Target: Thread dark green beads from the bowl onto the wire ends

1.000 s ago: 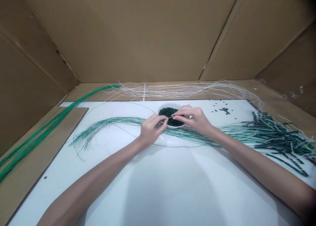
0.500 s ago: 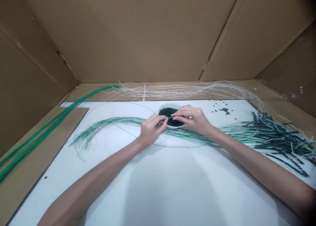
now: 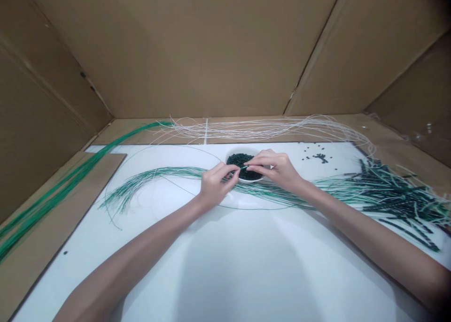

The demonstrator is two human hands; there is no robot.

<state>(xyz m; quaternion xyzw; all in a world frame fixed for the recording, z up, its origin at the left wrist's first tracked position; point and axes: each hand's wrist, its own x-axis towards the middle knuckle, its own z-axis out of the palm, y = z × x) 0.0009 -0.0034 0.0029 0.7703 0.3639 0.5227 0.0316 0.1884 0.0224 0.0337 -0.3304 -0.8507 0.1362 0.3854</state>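
Observation:
Over a white bowl heaped with small dark green beads, my two hands meet fingertip to fingertip. My left hand is closed, its thumb and forefinger pinching a thin green strand whose short end reaches toward the other hand. On the bowl's right side, my right hand is also closed in a pinch at that end; what sits between its fingertips is too small to tell. Below both hands lies a long bundle of green strands, which passes under my right forearm.
Strands threaded with dark beads pile up at the right. Loose beads lie scattered at the back right. White strands stretch along the rear cardboard, and a thick green bundle runs down the left. Cardboard walls enclose the white board.
Both hands keep their place over the bowl. Only the fingertips and the short strand end between them have shifted very slightly.

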